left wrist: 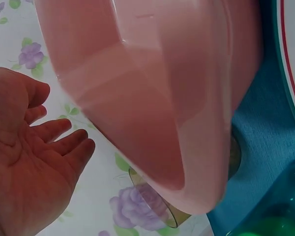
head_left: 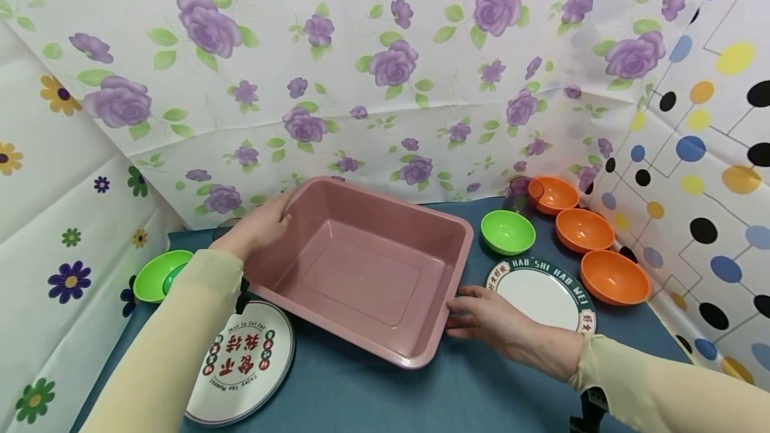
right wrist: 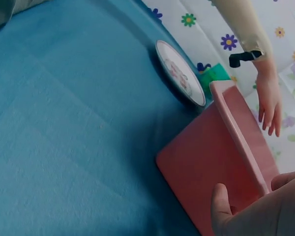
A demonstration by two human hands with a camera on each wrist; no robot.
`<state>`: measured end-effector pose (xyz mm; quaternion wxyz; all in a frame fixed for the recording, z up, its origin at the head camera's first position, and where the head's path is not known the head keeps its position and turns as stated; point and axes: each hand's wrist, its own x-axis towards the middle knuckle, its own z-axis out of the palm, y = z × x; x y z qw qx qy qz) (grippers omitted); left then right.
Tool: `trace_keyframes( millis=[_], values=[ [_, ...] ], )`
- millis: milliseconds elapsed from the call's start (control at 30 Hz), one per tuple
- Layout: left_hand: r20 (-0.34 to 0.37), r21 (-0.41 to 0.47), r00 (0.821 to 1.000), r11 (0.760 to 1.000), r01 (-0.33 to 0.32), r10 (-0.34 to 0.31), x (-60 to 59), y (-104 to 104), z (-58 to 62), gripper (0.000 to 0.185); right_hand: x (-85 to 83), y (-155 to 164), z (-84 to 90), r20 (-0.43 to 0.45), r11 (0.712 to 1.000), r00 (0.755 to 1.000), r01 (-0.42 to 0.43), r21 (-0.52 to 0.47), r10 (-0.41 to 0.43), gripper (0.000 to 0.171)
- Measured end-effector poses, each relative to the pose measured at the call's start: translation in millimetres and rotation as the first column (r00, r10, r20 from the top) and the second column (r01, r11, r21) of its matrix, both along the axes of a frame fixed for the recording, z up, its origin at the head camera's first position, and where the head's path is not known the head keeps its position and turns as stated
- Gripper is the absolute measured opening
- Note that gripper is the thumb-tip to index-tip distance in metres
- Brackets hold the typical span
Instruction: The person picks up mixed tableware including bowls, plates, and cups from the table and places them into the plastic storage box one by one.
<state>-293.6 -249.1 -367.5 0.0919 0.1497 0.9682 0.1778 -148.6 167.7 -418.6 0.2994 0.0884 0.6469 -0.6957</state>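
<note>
Hands [head_left: 481, 319] flank a pink, rectangular, empty tub [head_left: 361, 272].

The pink tub [left wrist: 152, 93] fills the left wrist view, blurred and cut off at the top edge. A clear cup [left wrist: 152, 209] (bottom centre) is mostly hidden beneath it. The right hand [right wrist: 258, 209] is cropped at the lower right.

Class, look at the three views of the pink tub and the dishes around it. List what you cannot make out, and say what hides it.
1. Head view: the left hand at the pink tub; its fingertips are hidden by the rim.
2. Head view: the left green bowl is partly covered by the sleeve.
3. Left wrist view: a clear cup is mostly hidden behind the tub.
4. Right wrist view: the right hand is cut off by the frame edge; its grip is unclear.
5. Head view: small print on the left plate is unreadable.
</note>
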Motion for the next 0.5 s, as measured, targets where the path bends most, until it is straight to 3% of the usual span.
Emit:
trace_keyframes(
  millis=[200, 500],
  values=[
    [0.037, -0.024, 0.999, 1.000, -0.009, 0.010, -8.6, 1.5, -1.5, 0.059, -0.1, -4.8, -4.7, 0.042, 0.999, 0.999, 0.008, -0.036, -0.006, 0.054],
    [0.047, -0.034, 0.998, 0.998, -0.044, 0.046, -12.4, 5.0, -7.4, 0.058, -2.5, -5.6, -8.5, 0.037, 0.996, 0.999, -0.027, -0.086, 0.030, 0.055]
  ],
)
